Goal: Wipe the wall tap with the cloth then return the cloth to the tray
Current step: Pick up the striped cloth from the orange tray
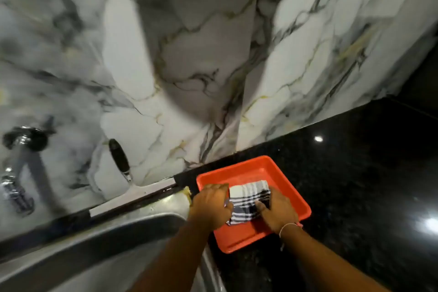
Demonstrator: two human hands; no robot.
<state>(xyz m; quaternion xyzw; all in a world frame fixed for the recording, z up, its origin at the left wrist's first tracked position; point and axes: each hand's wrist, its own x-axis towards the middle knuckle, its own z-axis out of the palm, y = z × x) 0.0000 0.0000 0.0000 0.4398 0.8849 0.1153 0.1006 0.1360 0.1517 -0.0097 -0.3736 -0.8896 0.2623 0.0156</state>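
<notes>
A white cloth with dark stripes (248, 199) lies folded inside the red tray (294, 194) on the black counter. My left hand (209, 206) grips the cloth's left edge, fingers curled over it. My right hand (277, 213) presses on its right side, a thin band on the wrist. The chrome wall tap (21, 161) juts from the marble wall at the far left, blurred, well away from both hands.
A steel sink (99, 244) lies below the tap, left of the tray. A black-handled squeegee (120, 163) leans against the marble wall (189, 54) above the sink's rim. The glossy black counter (367, 185) stretches to the right.
</notes>
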